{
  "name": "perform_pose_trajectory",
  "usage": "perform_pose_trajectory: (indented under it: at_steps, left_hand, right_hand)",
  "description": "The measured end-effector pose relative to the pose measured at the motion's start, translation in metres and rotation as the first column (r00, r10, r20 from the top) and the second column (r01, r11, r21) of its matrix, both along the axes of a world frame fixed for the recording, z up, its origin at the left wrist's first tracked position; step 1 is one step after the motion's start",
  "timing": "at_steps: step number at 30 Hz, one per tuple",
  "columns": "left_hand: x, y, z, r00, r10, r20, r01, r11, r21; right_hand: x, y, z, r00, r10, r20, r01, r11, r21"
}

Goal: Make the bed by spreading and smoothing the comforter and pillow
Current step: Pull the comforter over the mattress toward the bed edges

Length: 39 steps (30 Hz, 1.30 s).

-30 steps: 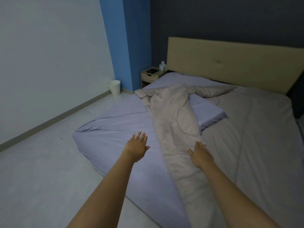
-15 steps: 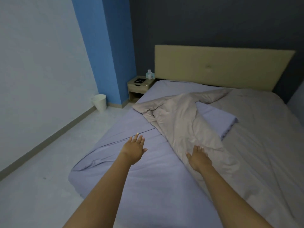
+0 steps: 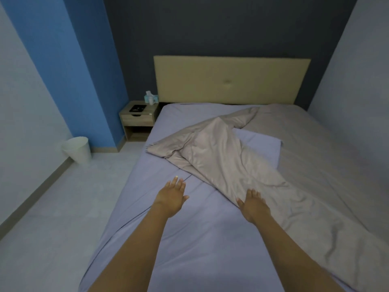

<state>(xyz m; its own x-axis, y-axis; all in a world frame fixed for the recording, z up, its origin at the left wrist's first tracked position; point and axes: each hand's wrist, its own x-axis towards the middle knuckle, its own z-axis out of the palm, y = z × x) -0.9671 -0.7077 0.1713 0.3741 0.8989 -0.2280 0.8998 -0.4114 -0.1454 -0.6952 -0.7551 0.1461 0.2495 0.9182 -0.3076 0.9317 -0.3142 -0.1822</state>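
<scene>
A beige comforter (image 3: 305, 165) covers the right half of the bed, with one corner folded back in a bunched ridge across the middle. A lavender pillow (image 3: 261, 144) lies partly under that fold. The lavender sheet (image 3: 189, 239) is bare on the left half. My left hand (image 3: 171, 197) reaches out over the bare sheet, palm down, fingers apart, holding nothing. My right hand (image 3: 253, 204) is stretched forward with its fingertips at the near edge of the folded comforter, fingers spread and not closed on the fabric.
A tan headboard (image 3: 231, 79) stands against the dark wall. A wooden nightstand (image 3: 137, 119) with a tissue box (image 3: 150, 98) sits left of the bed. A white waste bin (image 3: 76, 150) stands by the blue column. Pale floor (image 3: 63, 207) runs along the bed's left side.
My view has swung from the bed's left corner to face its foot squarely. Both hands stay stretched forward and open, the right one keeping to the comforter's edge.
</scene>
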Motion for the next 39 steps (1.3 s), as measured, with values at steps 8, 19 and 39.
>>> perform_pose_trajectory:
  at_steps: [8,19,39]
  left_hand:
    - [-0.118,0.08,0.009,0.996,-0.085,0.025,0.086,0.996,-0.018]
    - [-0.248,0.143,0.009,0.918,-0.396,-0.006,0.394,0.914,-0.092]
    - [-0.255,0.312,-0.026,0.84,-0.535,0.095,0.54,0.84,-0.051]
  right_hand:
    - [-0.134,0.043,0.013,0.996,-0.084,0.009,0.084,0.996,0.026]
    - [-0.316,0.01,0.009,0.926,-0.377,0.01,0.376,0.926,0.011]
    - [-0.368,0.173,-0.018,0.909,-0.415,0.033,0.415,0.91,-0.008]
